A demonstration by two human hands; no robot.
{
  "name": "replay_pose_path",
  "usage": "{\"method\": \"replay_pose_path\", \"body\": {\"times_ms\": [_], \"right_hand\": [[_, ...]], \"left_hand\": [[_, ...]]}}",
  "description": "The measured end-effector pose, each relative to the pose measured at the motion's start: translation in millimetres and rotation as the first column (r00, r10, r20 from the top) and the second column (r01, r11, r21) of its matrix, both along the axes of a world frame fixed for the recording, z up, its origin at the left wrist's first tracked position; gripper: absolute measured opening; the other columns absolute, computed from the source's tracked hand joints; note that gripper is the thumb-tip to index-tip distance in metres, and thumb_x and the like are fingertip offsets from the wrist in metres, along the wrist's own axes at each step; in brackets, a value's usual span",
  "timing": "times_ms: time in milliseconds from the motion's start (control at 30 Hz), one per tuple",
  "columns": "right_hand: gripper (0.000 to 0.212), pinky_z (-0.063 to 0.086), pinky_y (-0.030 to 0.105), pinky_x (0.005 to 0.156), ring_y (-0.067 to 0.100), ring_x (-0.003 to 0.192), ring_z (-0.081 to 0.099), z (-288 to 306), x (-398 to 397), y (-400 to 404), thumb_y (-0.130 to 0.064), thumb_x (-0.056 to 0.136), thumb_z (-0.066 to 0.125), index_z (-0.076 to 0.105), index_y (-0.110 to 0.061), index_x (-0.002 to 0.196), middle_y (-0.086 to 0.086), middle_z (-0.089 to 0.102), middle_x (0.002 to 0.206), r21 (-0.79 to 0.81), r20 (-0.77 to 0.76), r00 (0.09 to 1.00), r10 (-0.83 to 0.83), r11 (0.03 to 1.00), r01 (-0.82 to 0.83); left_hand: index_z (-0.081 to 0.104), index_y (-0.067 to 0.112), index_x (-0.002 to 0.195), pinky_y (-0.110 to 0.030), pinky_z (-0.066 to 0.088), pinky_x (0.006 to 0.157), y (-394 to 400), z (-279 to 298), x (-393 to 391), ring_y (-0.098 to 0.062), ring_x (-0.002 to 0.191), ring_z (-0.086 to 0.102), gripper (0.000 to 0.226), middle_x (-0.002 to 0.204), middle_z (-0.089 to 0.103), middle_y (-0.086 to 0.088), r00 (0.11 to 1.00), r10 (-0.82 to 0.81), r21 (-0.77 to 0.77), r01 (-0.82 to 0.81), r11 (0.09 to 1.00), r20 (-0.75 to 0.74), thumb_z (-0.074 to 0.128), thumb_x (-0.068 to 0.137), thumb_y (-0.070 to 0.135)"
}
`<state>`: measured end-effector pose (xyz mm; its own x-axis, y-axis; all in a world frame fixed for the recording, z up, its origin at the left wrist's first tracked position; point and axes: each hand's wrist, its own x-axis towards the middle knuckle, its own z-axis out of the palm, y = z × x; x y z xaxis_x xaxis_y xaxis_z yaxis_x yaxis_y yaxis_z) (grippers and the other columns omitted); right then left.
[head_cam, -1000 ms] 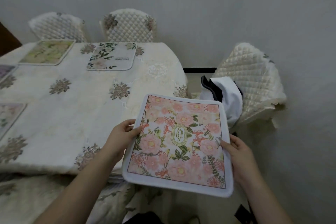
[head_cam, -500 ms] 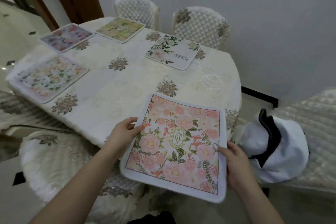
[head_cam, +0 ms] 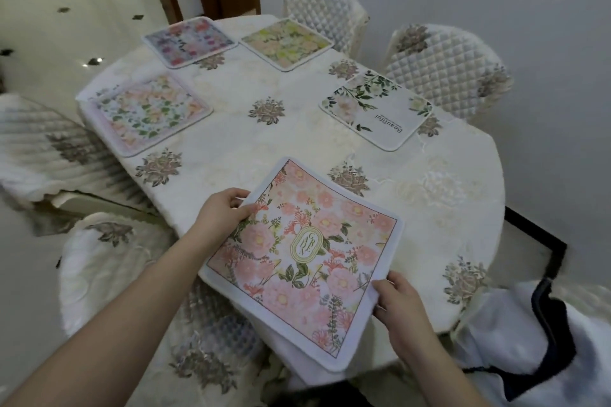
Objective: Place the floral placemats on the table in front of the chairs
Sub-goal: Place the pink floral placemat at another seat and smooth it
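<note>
I hold the pink flower mat (head_cam: 302, 261) at the bottom middle, over the table (head_cam: 446, 182) edge. My left hand (head_cam: 220, 213) and right hand (head_cam: 401, 309) each pinch one side.

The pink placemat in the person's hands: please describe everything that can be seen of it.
The pink placemat is a square, soft-looking fabric mat with rounded corners, a white border and a thin dark frame line. Pink flowers and green leaves cover it, around a gold oval emblem with letters. It is turned diagonally and tilted; its far part is over the table, and its near corner hangs past the table edge. The left hand grips its left corner, and the right hand pinches its right edge.
</note>
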<state>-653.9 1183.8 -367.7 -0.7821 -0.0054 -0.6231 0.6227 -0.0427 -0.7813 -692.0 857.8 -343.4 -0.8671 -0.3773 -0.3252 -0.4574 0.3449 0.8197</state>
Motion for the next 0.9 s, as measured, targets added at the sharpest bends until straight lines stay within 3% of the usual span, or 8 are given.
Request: {"method": "replay_pose_path", "body": {"times_ms": [167, 500, 667, 833, 900], "right_hand": [[0.021, 0.058, 0.031, 0.063, 0.031, 0.092, 0.069, -9, -34, -19, 0.001, 0.095, 0.049, 0.059, -0.003, 0.113, 0.017, 0.070, 0.106, -0.069, 0.064, 0.986, 0.153, 0.986, -0.149], [0.019, 0.059, 0.038, 0.076, 0.029, 0.092, 0.072, -30, -64, -56, 0.004, 0.094, 0.054, 0.055, 0.001, 0.113, 0.018, 0.069, 0.108, -0.240, 0.180, 0.901, 0.395, 0.906, -0.349], [0.019, 0.059, 0.035, 0.071, 0.029, 0.079, 0.072, -36, -77, -76, 0.005, 0.092, 0.056, 0.054, 0.007, 0.111, 0.021, 0.071, 0.101, -0.265, 0.198, 0.853, 0.482, 0.864, -0.427], [0.017, 0.058, 0.029, 0.059, 0.023, 0.062, 0.069, -38, -93, -99, 0.009, 0.091, 0.056, 0.054, 0.007, 0.108, 0.021, 0.069, 0.090, -0.304, 0.210, 0.825, 0.524, 0.837, -0.455], [0.017, 0.058, 0.029, 0.058, 0.021, 0.059, 0.070, -37, -96, -107, 0.009, 0.092, 0.056, 0.054, 0.007, 0.108, 0.019, 0.069, 0.088, -0.343, 0.232, 0.803, 0.549, 0.819, -0.460]], "left_hand": [[0.066, 0.019, 0.117, -0.027, 0.048, 0.061, -17, -4, -22, -0.014, 0.079, 0.067, 0.032, 0.094, 0.071, 0.000, 0.996, 0.069, -0.099, -0.063, 0.993, 0.062, 0.074, 0.088, 0.029], [0.064, 0.019, 0.119, -0.025, 0.042, 0.053, -60, 1, -54, -0.014, 0.071, 0.064, 0.039, 0.094, 0.074, 0.003, 0.980, 0.120, -0.321, -0.064, 0.945, 0.158, 0.075, 0.085, 0.037], [0.064, 0.019, 0.119, -0.026, 0.042, 0.051, -72, -16, -62, -0.018, 0.057, 0.056, 0.030, 0.096, 0.072, -0.002, 0.965, 0.201, -0.332, -0.137, 0.933, 0.168, 0.070, 0.091, 0.026], [0.064, 0.019, 0.120, -0.028, 0.044, 0.050, -89, -32, -71, -0.017, 0.056, 0.053, 0.023, 0.089, 0.065, 0.000, 0.954, 0.252, -0.406, -0.168, 0.898, 0.164, 0.061, 0.097, 0.019], [0.064, 0.020, 0.121, -0.027, 0.041, 0.047, -99, -38, -75, -0.017, 0.056, 0.052, 0.025, 0.100, 0.068, -0.006, 0.954, 0.255, -0.423, -0.168, 0.890, 0.158, 0.059, 0.098, 0.015]]}}
